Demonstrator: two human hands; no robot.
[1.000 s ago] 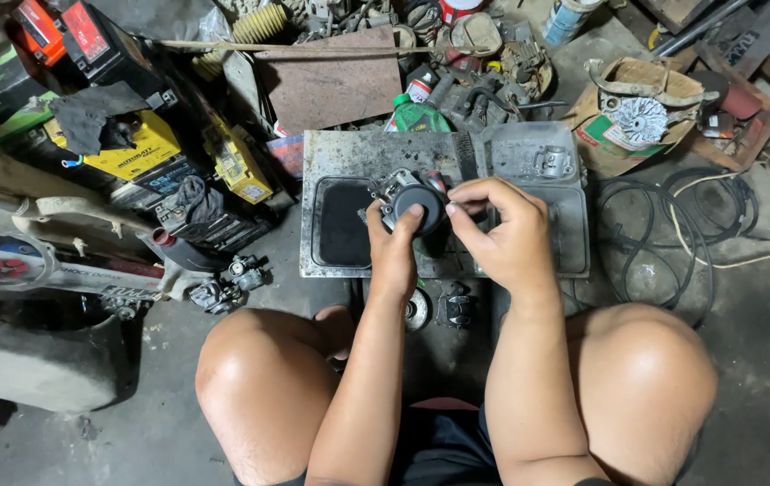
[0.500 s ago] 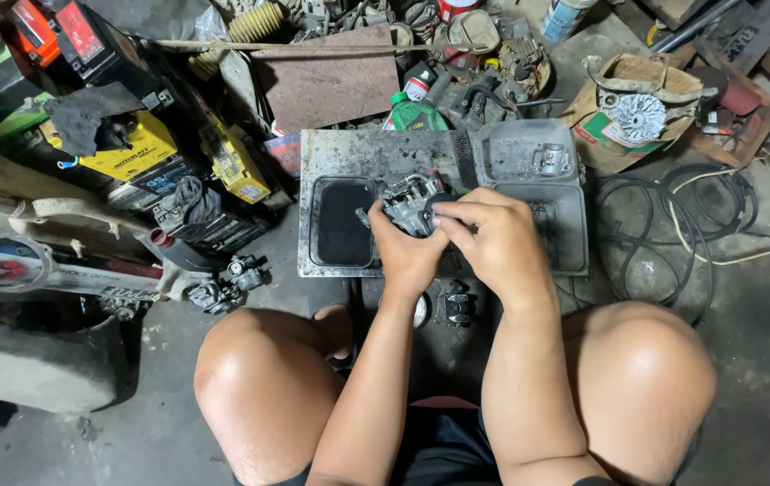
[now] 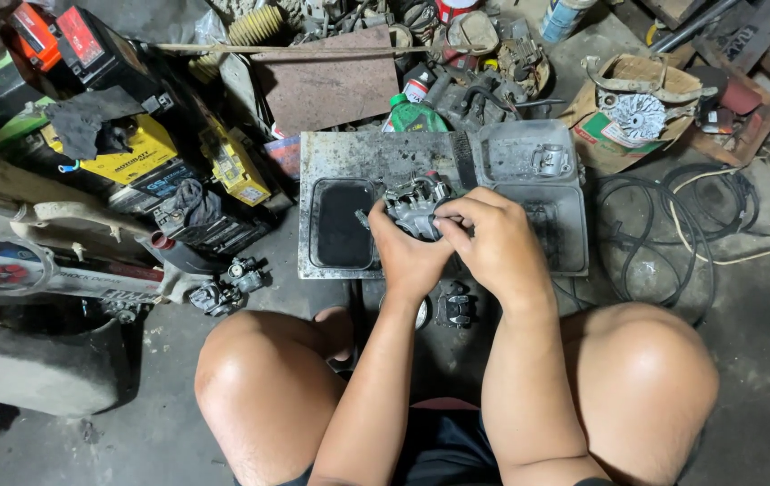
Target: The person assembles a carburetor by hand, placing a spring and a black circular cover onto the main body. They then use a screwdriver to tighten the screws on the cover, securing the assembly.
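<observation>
holding a small grey metal engine part (image 3: 414,209) above a dirty metal tray (image 3: 511,162), the person squats on a stained concrete floor (image 3: 745,306) with both knees wide. the left hand (image 3: 407,256) cups the part from below and the side, fingers curled round its body, while the right hand (image 3: 493,243) comes over the top with thumb and forefinger pinched together on something small at its edge; what exactly is pinched is too small to tell. to do this well, it seems wise to keep the left grip firm and low so the part cannot twist, to let the right fingertips work with small turns instead of force, and to stay over the tray so anything loose drops into it and not onto the cluttered floor. the part looks like cast metal, knobbly, with short stubs and ridges, dull with grime. the tray is flat sheet metal, scratched and greasy, with a dark rectangular well (image 3: 342,225) on its left side. two small round dark pieces (image 3: 454,306) lie on the floor just below the wrists. a coil of black cable (image 3: 664,234) lies to the right, and yellow and black boxy batteries (image 3: 133,153) are stacked to the left.
</observation>
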